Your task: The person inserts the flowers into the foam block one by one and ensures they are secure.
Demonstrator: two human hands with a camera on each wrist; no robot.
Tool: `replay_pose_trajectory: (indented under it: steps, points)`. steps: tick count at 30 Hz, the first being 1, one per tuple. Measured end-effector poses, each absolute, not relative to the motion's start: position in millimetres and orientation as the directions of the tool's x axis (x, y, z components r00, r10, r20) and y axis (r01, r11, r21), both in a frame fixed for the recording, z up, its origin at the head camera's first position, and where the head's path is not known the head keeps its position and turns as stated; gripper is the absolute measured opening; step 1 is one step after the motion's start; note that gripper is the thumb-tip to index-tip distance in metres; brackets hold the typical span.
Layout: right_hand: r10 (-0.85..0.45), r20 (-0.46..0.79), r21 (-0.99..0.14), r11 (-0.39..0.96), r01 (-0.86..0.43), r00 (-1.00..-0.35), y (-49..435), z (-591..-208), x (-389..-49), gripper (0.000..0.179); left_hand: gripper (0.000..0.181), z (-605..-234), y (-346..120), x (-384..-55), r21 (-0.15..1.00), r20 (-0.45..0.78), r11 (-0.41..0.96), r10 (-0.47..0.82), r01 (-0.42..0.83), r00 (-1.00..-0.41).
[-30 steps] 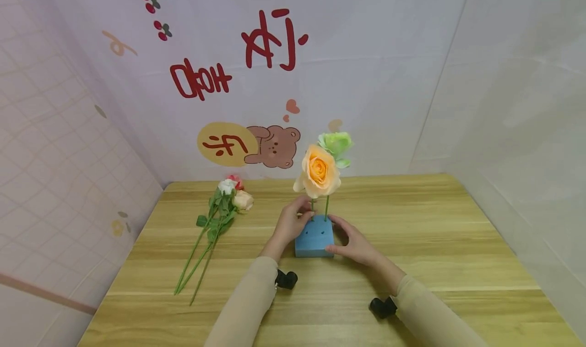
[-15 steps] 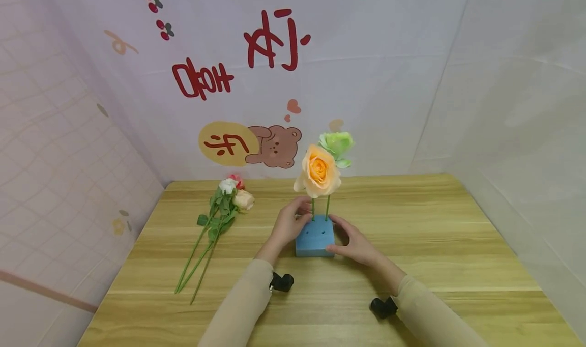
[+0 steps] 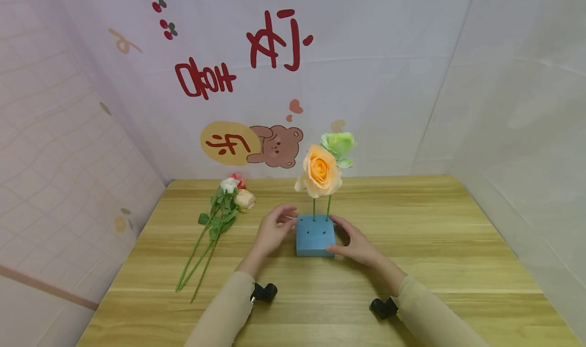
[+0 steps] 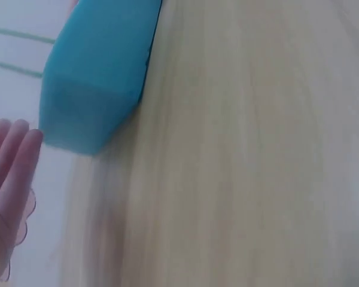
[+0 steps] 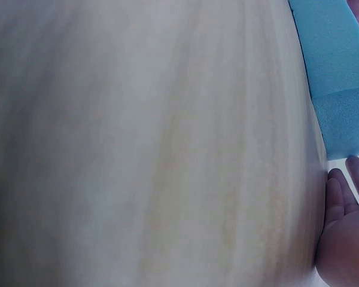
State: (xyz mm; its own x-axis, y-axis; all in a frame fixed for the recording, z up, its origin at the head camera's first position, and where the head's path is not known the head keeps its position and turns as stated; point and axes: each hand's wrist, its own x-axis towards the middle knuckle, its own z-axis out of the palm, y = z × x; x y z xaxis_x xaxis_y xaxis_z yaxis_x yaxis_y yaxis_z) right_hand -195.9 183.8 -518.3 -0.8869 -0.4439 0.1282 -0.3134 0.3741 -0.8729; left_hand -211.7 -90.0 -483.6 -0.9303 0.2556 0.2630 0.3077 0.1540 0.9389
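A blue foam block (image 3: 315,237) sits on the wooden table (image 3: 412,245). An orange rose (image 3: 319,170) and a green rose (image 3: 338,144) stand upright in its far edge on thin green stems. My left hand (image 3: 278,223) hovers just left of the block with relaxed fingers and holds nothing. My right hand (image 3: 344,233) rests against the block's right side, fingers fairly straight. In the left wrist view the block (image 4: 99,72) lies just beyond my straight fingertips (image 4: 15,156). The right wrist view shows the block (image 5: 341,89) above my fingers (image 5: 347,227).
A loose bunch of flowers (image 3: 224,204) with white, pink and peach heads lies on the table's left side, stems pointing toward me. Fabric walls with printed decorations close in the table on the left, back and right.
My left hand has let go of the orange rose's stem and drawn back to the left, off the block. The right hand and the block stay put.
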Motion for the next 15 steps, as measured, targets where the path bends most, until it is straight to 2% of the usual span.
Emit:
replay_pose_trajectory:
  steps: [6,11,15]
  points:
    - [-0.443,0.116,-0.869,0.388,-0.307,-0.889,184,-515,-195,0.087,0.030,-481,-117,-205,0.903,0.231,0.291,0.289,0.315,-0.929]
    - [-0.442,0.114,-0.870,0.387,-0.304,-0.890,184,-515,-195,0.087,0.033,-473,-143,-199,0.896,0.184,0.330,0.332,0.296,-0.925]
    - [-0.446,0.113,-0.869,0.389,-0.306,-0.888,185,-516,-194,0.086,0.033,-463,-165,-194,0.896,0.146,0.359,0.316,0.261,-0.938]
